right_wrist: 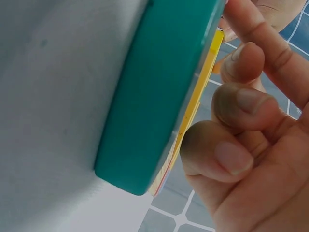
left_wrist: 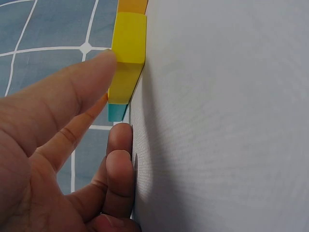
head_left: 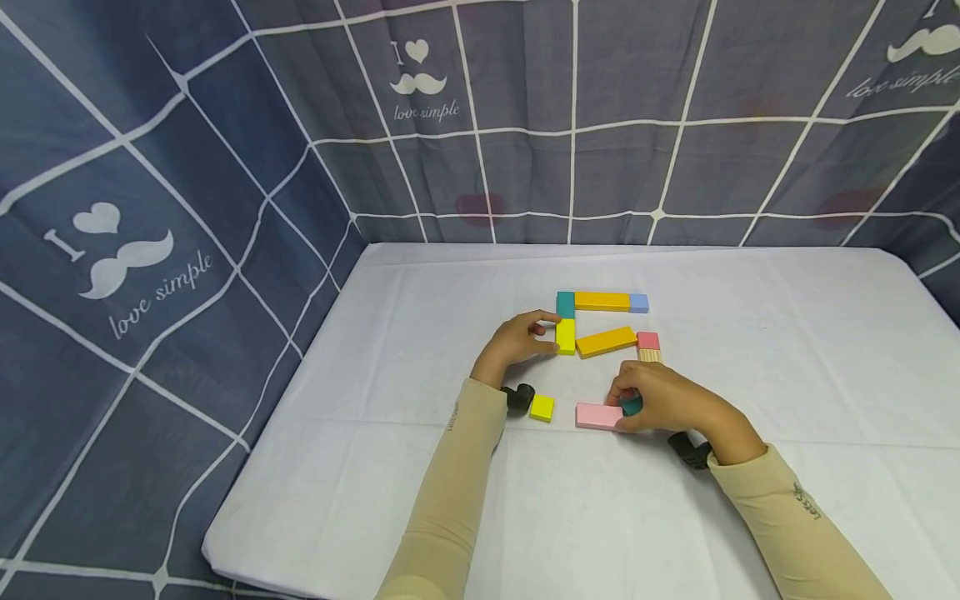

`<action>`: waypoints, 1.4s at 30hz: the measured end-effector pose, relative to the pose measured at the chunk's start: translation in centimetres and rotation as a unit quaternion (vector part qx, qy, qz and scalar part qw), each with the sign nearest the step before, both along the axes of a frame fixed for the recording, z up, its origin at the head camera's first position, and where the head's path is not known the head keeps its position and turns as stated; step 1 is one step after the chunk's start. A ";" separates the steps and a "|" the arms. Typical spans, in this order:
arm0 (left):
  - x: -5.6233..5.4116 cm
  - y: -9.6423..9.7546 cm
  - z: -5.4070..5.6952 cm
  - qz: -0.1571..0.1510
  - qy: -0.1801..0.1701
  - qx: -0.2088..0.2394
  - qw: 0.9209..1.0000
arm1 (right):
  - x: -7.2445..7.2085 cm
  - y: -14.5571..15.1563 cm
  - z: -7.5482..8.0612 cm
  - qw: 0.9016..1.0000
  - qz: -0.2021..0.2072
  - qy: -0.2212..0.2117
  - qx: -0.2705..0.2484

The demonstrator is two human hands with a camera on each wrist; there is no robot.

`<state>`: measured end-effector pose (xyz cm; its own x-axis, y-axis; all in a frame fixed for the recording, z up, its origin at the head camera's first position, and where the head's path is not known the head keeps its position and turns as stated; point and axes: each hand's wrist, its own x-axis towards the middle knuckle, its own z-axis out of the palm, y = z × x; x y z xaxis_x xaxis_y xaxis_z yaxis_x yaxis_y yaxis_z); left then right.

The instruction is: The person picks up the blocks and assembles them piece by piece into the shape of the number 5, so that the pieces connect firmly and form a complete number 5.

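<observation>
My left hand (head_left: 519, 340) is beside a yellow block (head_left: 566, 338), its thumb and index finger touching the left side. The left wrist view shows the thumb against that yellow block (left_wrist: 129, 41), the lower fingers bent near the cloth. A teal block (head_left: 566, 303) adjoins its far end. With thumb and index finger, my right hand (head_left: 666, 397) pinches a long pink block (head_left: 596, 416) near its right end. Under that hand lies another teal block (head_left: 632, 405), partly hidden; it looms large in the right wrist view (right_wrist: 149, 96), beside the curled other fingers.
An orange block (head_left: 602, 302) and a blue block (head_left: 638, 303) continue the far row. A slanted orange block (head_left: 606, 342) lies near a small red-pink block (head_left: 648, 340) and a striped wooden piece (head_left: 649, 355). A small yellow block (head_left: 542, 407) sits nearer on the white cloth (head_left: 360, 467).
</observation>
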<state>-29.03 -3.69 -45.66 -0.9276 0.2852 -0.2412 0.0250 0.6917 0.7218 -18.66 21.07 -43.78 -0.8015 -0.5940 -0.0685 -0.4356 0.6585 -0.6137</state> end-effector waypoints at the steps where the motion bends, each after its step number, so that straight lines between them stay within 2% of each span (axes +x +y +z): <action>1: 0.0 0.0 0.0 -0.001 0.001 0.000 1.000 | 0.0 0.0 0.1 1.000 0.000 -0.001 0.001; 11: 0.0 0.2 0.3 -0.004 0.001 0.007 1.000 | 0.2 0.4 0.5 1.000 0.002 -0.008 -0.008; 20: 0.0 0.3 0.6 -0.013 0.000 0.004 1.000 | 0.2 1.7 1.3 0.999 0.004 -0.002 -0.050; 26: 0.1 -0.2 0.7 -0.027 -0.017 0.033 0.999 | 0.3 3.1 1.4 0.994 -0.019 -0.009 -0.104; 33: -0.3 -1.6 0.5 -0.075 -0.025 0.076 0.994 | 0.3 5.1 0.6 0.988 -0.035 0.009 -0.153; 36: -0.2 -2.1 0.8 -0.083 -0.023 0.083 0.993 | 0.3 6.0 0.7 0.985 -0.040 0.012 -0.167; 42: 0.6 -2.4 2.0 -0.077 -0.016 0.121 0.990 | 0.5 7.6 1.1 0.983 -0.065 0.001 -0.172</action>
<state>-28.41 -6.05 -43.63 -0.8621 0.4749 -0.1770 0.0909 0.4884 0.8679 -18.19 28.69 -42.70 -0.8718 -0.4749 0.1197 -0.3626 0.4617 -0.8095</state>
